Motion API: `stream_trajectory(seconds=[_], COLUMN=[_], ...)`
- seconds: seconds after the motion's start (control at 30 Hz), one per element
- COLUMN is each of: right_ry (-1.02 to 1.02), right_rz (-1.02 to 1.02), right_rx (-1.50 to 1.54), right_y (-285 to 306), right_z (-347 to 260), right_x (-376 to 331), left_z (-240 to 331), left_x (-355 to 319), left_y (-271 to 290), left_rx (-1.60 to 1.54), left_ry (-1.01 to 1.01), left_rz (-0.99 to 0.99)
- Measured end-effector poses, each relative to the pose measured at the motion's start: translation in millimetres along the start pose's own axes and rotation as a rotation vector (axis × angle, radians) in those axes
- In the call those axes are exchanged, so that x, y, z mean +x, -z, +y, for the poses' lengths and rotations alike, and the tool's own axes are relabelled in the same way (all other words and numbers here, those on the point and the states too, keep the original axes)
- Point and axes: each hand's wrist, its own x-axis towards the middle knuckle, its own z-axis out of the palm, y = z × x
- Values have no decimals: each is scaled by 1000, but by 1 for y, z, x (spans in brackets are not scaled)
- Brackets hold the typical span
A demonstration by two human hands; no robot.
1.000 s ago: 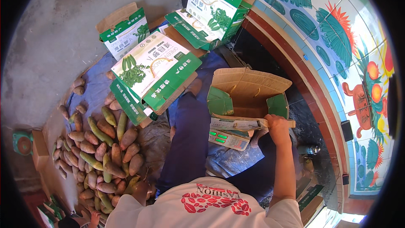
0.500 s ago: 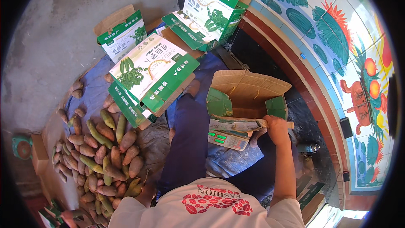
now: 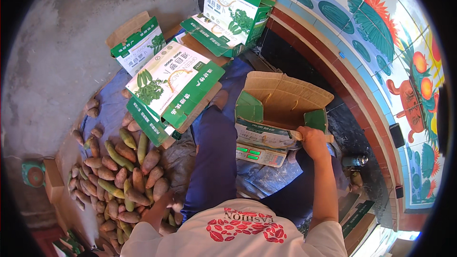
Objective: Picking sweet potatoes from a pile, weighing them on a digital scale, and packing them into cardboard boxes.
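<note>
An open green-and-brown carton [image 3: 281,97] rests on a flat scale [image 3: 261,156] with lit green displays, between my legs. My right hand [image 3: 315,143] is closed around the near edge of the carton, at its right end. To my left, my left forearm reaches into a pile of reddish-brown tubers, perhaps sweet potatoes [image 3: 151,161], mixed with long green radishes [image 3: 118,156]. My left hand [image 3: 167,202] is low at the right side of this pile, and its fingers are hidden among the produce.
Printed cartons [image 3: 173,78] stand and lie ahead and to the left, on a blue sheet [image 3: 105,96]. A metal flask-like object [image 3: 354,161] lies right of my leg. Flattened cartons [image 3: 357,219] are at the lower right. A tiled mural wall [image 3: 362,24] curves along the right.
My left arm has moved forward and to the right along the pile. My right hand keeps its grip on the carton, whose near side has shifted slightly. The whole view has shifted a little.
</note>
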Motion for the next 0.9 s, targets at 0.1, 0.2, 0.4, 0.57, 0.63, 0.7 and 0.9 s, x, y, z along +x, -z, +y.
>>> stream_trajectory(seconds=[0.1,0.2,0.4,0.57,0.63,0.7,0.9], right_ry=[-22,8,31,86,101,110,173], right_rz=[-8,-14,-25,-15,-40,-14,19], right_rx=[7,15,23,37,2,41,11], right_y=[1,-1,-5,0,-1,-4,-12], right_z=[2,-4,5,-3,0,2,7], right_x=[-3,0,-9,-6,-7,-7,-8], left_z=[32,28,93,126,164,209,302], left_x=[10,34,5,-35,-66,-104,-141], left_y=[37,53,122,195,226,252,295], left_rx=[-110,-193,-406,-710,-699,-740,-970], left_ry=[-84,-144,-186,-253,-384,-447,-783], left_rz=[373,543,825,890,1110,1156,974])
